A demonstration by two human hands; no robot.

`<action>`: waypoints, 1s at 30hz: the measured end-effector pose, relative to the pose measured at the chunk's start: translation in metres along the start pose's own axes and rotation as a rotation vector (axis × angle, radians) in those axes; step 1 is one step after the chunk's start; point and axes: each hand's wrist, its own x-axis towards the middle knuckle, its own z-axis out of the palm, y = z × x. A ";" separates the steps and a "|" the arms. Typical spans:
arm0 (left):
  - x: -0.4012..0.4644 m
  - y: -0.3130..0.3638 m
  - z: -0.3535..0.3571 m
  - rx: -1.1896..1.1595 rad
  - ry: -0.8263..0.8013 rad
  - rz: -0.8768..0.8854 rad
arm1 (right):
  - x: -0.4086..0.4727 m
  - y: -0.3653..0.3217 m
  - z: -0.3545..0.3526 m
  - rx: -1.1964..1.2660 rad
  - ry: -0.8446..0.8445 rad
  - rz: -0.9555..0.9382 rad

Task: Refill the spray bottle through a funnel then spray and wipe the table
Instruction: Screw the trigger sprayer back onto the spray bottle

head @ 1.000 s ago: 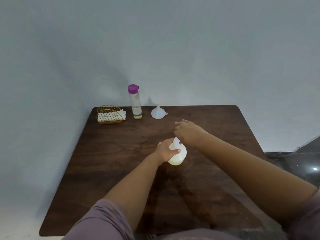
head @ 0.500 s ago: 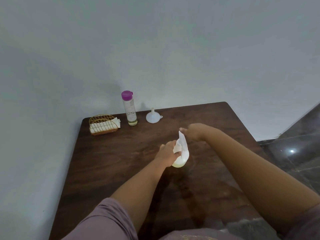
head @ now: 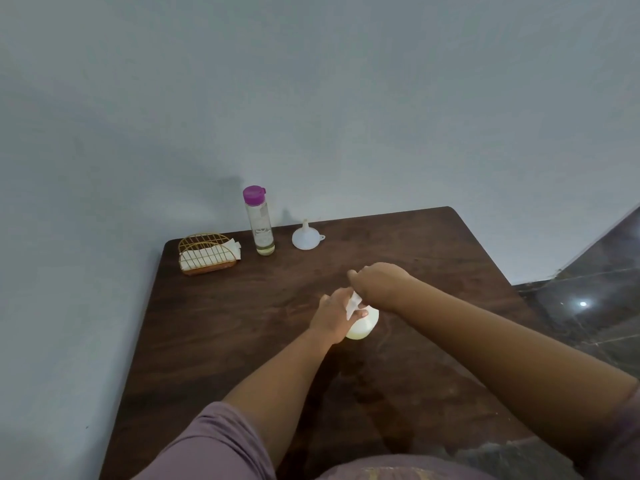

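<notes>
The spray bottle (head: 363, 323), white and squat with pale liquid inside, stands mid-bench (head: 242, 323). Since half a second ago the right hand (head: 379, 284) has come back over its top, fingers curled at the sprayer head; the left hand (head: 334, 315) still grips the body, thumb across its front

My white spray bottle (head: 363, 323) stands upright mid-tabletop (head: 242, 323); the white funnel (head: 304, 237) sits mouth-down beside the purple-capped refill bottle (head: 261, 225).
</notes>
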 end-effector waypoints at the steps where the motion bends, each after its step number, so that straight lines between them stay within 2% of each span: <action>1: 0.000 -0.001 0.001 -0.033 -0.001 -0.010 | -0.002 -0.001 -0.003 0.019 0.006 0.002; 5: 0.000 -0.006 0.003 -0.225 -0.009 -0.086 | -0.002 0.005 -0.006 0.214 0.023 0.057; 7: -0.001 -0.007 0.007 -0.244 -0.002 -0.092 | -0.002 0.009 -0.001 0.339 0.017 0.124; 9: -0.002 -0.005 0.008 -0.246 0.029 -0.095 | 0.000 0.006 0.007 0.462 0.101 0.186; 11: -0.002 -0.004 0.008 -0.205 0.035 -0.087 | -0.001 -0.003 0.010 0.815 0.161 0.328; 13: -0.001 -0.006 0.007 -0.147 0.018 -0.068 | -0.003 -0.002 0.009 1.280 -0.069 0.439; 14: 0.000 -0.007 0.006 -0.136 0.002 -0.060 | -0.006 0.003 0.007 1.303 -0.187 0.436; 15: 0.001 -0.008 0.006 -0.134 -0.017 -0.064 | -0.010 0.010 0.005 1.204 -0.219 0.404; 16: 0.001 -0.008 0.006 -0.132 -0.028 -0.072 | -0.015 0.018 0.003 0.987 -0.163 0.336; 19: 0.001 -0.008 0.005 -0.137 -0.021 -0.092 | -0.029 0.037 -0.010 0.345 0.180 0.046; 20: 0.000 -0.008 0.005 -0.140 -0.017 -0.087 | -0.032 0.038 -0.011 0.175 0.244 -0.042; 23: -0.001 -0.007 0.004 -0.132 -0.018 -0.094 | -0.020 0.031 0.003 -0.224 0.209 -0.190; 25: 0.000 -0.008 0.006 -0.129 -0.015 -0.096 | -0.010 0.025 0.014 -0.330 0.196 -0.202; 27: -0.001 -0.009 0.007 -0.131 -0.011 -0.103 | -0.008 0.025 0.012 -0.272 0.277 -0.192; 30: -0.004 -0.006 0.009 -0.121 0.008 -0.114 | -0.008 0.018 0.011 -0.143 0.265 -0.063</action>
